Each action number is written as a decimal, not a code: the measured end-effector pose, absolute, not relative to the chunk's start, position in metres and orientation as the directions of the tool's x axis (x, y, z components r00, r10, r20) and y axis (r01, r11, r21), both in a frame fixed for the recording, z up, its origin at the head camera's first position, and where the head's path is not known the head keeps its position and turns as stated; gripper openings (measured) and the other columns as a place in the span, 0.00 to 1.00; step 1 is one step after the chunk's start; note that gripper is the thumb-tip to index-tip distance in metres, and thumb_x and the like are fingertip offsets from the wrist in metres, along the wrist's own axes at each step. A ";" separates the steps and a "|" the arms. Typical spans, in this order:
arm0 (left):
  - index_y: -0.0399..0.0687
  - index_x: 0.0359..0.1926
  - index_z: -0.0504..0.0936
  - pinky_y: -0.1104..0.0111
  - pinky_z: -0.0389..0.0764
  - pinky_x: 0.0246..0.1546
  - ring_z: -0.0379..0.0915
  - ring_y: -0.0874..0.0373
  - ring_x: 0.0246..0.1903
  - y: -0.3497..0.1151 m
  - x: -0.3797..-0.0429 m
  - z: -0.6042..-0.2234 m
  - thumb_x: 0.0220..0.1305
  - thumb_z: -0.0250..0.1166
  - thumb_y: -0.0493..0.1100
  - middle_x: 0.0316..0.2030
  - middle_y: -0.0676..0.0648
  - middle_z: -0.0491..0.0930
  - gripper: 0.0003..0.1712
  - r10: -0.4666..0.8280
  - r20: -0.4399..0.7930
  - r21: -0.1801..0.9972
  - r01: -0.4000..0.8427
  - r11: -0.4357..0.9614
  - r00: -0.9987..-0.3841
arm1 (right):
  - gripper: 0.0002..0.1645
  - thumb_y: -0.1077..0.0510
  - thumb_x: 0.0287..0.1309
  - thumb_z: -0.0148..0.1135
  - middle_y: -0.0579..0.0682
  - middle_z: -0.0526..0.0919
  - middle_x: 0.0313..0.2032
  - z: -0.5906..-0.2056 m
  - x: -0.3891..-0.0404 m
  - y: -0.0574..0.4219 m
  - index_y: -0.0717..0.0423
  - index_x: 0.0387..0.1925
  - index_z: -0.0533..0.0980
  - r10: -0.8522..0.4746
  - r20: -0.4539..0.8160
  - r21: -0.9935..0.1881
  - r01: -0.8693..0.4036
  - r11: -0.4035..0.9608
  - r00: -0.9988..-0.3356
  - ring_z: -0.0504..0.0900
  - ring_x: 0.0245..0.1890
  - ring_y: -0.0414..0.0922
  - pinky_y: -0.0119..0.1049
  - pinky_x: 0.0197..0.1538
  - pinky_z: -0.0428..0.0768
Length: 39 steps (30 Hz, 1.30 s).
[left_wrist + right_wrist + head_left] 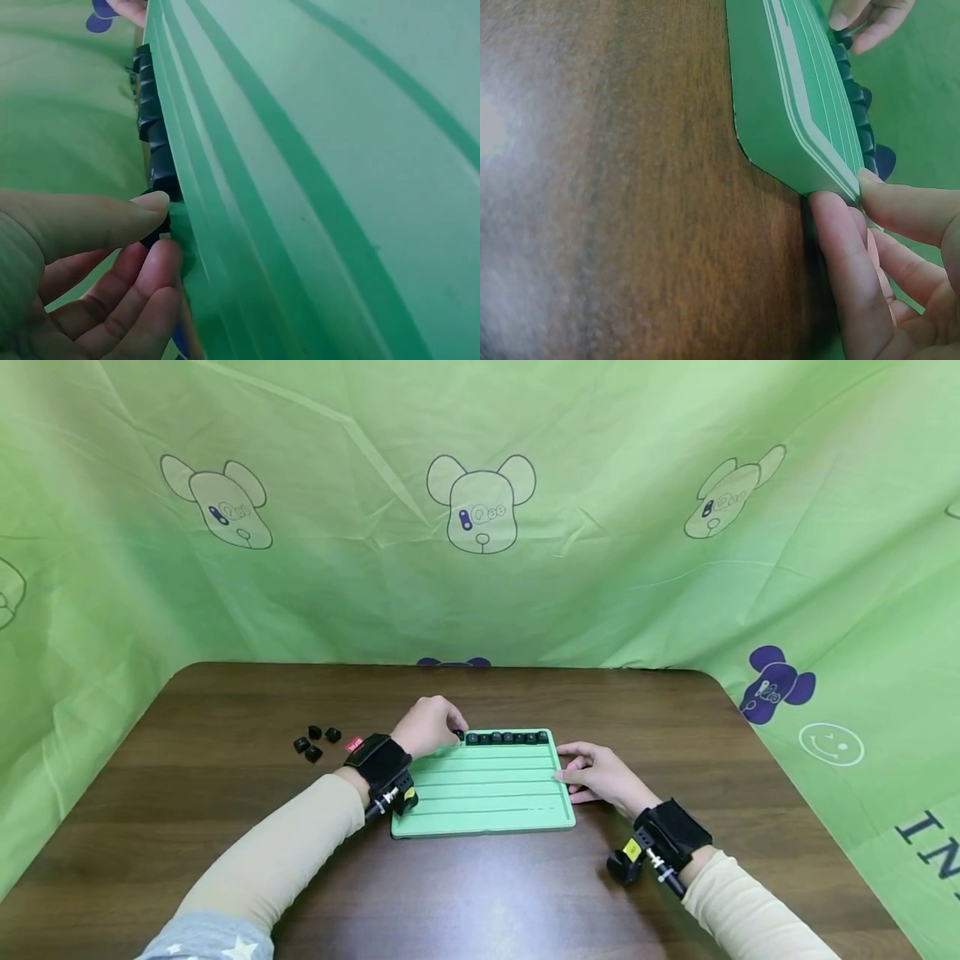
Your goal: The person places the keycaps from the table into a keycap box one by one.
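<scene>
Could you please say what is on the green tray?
Black keycaps line the far edge of the green tray; the left hand pinches another keycap at the row's left end. In the head view, the wrist camera covers part of the tray's left side, hiding anything there.

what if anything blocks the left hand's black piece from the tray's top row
Nothing visible does: the left hand pinches the black piece at the top row of the green tray, beside the lined-up pieces.

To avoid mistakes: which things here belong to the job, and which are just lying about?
In the job:
green tray
row of black pieces
black piece in the left hand
four loose black pieces, probably

Just around:
wooden table
green curtain
black wrist straps
</scene>
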State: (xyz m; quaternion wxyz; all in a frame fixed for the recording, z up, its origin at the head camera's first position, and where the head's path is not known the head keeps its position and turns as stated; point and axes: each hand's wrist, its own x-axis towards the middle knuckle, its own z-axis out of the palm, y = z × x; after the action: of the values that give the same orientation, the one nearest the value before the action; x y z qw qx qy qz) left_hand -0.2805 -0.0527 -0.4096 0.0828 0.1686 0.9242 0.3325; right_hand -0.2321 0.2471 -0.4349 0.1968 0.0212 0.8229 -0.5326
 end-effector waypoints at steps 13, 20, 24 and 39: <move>0.43 0.38 0.91 0.61 0.81 0.45 0.80 0.55 0.38 -0.047 -0.280 -0.416 0.55 0.73 0.25 0.33 0.50 0.85 0.12 0.360 -0.020 0.608 0.275 0.745 -0.933 | 0.32 0.68 0.65 0.66 0.54 0.77 0.35 -0.437 -0.231 0.246 0.70 0.68 0.68 -0.173 -0.340 -0.871 0.240 0.430 -0.924 0.81 0.30 0.43 0.36 0.32 0.85; 0.43 0.38 0.90 0.62 0.80 0.44 0.79 0.56 0.37 -0.048 -0.278 -0.415 0.56 0.74 0.27 0.32 0.51 0.83 0.10 0.352 -0.023 0.614 0.265 0.744 -0.936 | 0.32 0.68 0.65 0.66 0.54 0.77 0.35 -0.437 -0.232 0.245 0.69 0.68 0.68 -0.168 -0.347 -0.867 0.246 0.434 -0.923 0.81 0.30 0.43 0.36 0.32 0.85; 0.42 0.40 0.90 0.63 0.78 0.41 0.76 0.57 0.34 -0.047 -0.278 -0.414 0.57 0.74 0.28 0.31 0.52 0.81 0.10 0.351 -0.023 0.612 0.265 0.745 -0.936 | 0.33 0.68 0.65 0.67 0.54 0.77 0.35 -0.435 -0.231 0.245 0.70 0.68 0.68 -0.174 -0.344 -0.867 0.241 0.437 -0.923 0.81 0.30 0.43 0.36 0.32 0.85; 0.43 0.42 0.89 0.65 0.76 0.37 0.74 0.57 0.33 -0.044 -0.281 -0.417 0.57 0.75 0.29 0.30 0.52 0.79 0.13 0.344 -0.041 0.612 0.248 0.751 -0.938 | 0.32 0.68 0.65 0.66 0.54 0.77 0.35 -0.437 -0.233 0.247 0.70 0.68 0.68 -0.175 -0.341 -0.871 0.240 0.428 -0.924 0.81 0.29 0.42 0.35 0.32 0.85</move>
State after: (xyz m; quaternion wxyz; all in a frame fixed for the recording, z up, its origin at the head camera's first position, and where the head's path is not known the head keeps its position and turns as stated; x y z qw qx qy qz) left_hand -0.2809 -0.0443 -0.4167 0.0756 0.1587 0.9325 0.3154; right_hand -0.2333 0.2472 -0.4375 0.1942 0.0199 0.8225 -0.5342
